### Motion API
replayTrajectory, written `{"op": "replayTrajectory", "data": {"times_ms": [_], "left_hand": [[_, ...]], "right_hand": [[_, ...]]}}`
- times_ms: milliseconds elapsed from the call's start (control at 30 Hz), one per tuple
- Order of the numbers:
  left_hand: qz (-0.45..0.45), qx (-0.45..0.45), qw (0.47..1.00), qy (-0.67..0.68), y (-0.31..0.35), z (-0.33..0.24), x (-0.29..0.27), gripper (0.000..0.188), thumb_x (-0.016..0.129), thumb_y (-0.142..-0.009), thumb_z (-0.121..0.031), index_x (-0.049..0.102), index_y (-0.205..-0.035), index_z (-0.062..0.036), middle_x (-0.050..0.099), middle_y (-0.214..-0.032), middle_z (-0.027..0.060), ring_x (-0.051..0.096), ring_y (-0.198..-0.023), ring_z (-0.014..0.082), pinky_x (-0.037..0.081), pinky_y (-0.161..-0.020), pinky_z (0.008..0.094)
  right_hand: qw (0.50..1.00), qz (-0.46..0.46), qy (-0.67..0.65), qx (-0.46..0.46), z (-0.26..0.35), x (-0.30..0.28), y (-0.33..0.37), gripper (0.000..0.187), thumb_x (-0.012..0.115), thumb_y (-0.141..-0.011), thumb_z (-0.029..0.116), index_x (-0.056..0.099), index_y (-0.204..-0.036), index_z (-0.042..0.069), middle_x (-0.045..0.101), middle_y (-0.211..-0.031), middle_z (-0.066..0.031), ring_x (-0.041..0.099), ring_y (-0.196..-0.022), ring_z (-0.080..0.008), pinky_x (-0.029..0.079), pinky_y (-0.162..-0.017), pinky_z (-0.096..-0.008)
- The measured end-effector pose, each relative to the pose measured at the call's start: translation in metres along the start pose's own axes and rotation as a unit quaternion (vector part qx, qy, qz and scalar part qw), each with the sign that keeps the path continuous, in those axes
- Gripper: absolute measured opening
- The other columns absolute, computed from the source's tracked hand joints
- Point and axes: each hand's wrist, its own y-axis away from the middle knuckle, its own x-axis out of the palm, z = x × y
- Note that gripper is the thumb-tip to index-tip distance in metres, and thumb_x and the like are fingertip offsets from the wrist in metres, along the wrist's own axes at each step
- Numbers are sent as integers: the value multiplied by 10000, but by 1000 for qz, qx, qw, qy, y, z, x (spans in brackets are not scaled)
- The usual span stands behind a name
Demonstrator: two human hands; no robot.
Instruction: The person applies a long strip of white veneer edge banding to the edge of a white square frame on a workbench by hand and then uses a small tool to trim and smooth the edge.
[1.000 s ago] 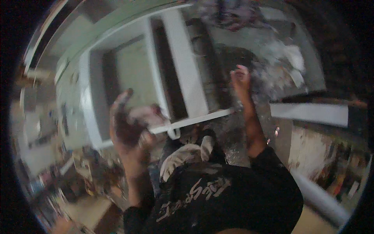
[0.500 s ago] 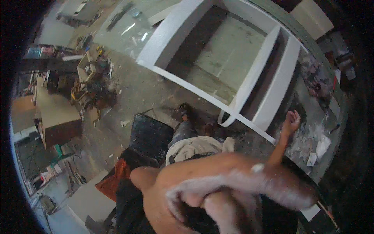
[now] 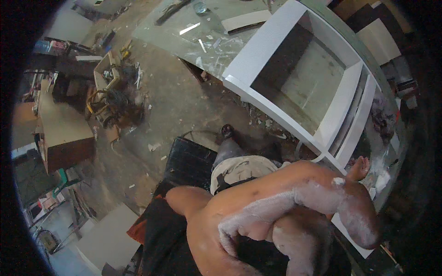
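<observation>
Very close to the lens, my left hand (image 3: pixel 276 193) fills the lower middle. White dust coats its palm side, and a small white lump sits on one bent finger. Its thumb stands apart at the left, the fingers curve loosely, and I see nothing held. Partly hidden behind it, my right hand (image 3: pixel 360 168) is over the right part of the worktable (image 3: pixel 212 51), fingers extended and holding nothing visible. Beside that hand is the corner of a white open cabinet frame (image 3: pixel 269 43) with crosspieces, lying on the table. Pale crumpled material (image 3: pixel 381 178) is just right of the hand.
A black padded seat (image 3: pixel 189 158) and a foot (image 3: pixel 227 131) are below the frame. A beige cabinet (image 3: pixel 64 122) stands left, near tangled cords (image 3: pixel 113 108) and a wooden tray (image 3: pixel 106 71). A white strip (image 3: pixel 246 20) and a clear glass (image 3: pixel 200 7) lie on the table's far side.
The view has shifted, so the cabinet frame appears farther right. My left hand has moved up and right in the picture and looks sharper; it now covers more of my right forearm.
</observation>
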Motion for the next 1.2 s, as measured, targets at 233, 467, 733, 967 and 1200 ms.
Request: {"op": "replayTrajectory", "data": {"times_ms": [233,467,733,967,1200], "left_hand": [[-75,-71,995,-9,-14,-31,-54,698,756,-836,-209,321,-1339,2,616,-735,67,639,-702,191,486,-898,413],[-218,-67,966,-122,-24,-2,-128,684,738,-854,-176,310,-1372,-48,579,-715,28,620,-712,170,466,-957,424],[-335,-24,895,-295,-44,-2,-223,556,636,-926,-133,358,-1386,4,519,-704,14,594,-744,161,490,-941,380],[-281,-45,904,-320,-89,-73,-306,659,591,-950,-219,256,-1467,15,534,-1146,132,539,-1083,252,385,-1087,483],[-181,-57,964,186,-171,-105,-306,1020,318,-903,-714,20,-1502,56,-19,-1550,329,5,-1459,441,30,-1174,582]], "right_hand": [[995,-14,70,-76,22,-2,15,431,735,-843,137,575,-1200,-44,637,-1137,-192,643,-1002,-239,541,-818,-325],[992,-35,101,-68,48,27,-5,415,717,-849,146,587,-1194,-45,645,-1128,-195,643,-1003,-265,529,-848,-329],[994,-42,66,-77,30,88,-45,441,711,-861,182,585,-1174,-103,661,-1089,-216,651,-994,-264,507,-875,-329],[992,-60,93,-57,46,95,-56,417,680,-878,166,590,-1189,-97,669,-1110,-196,649,-1005,-248,495,-889,-320],[987,-149,30,-53,54,75,-11,358,690,-874,137,621,-1164,-62,685,-1087,-158,659,-973,-228,513,-869,-313]]}}
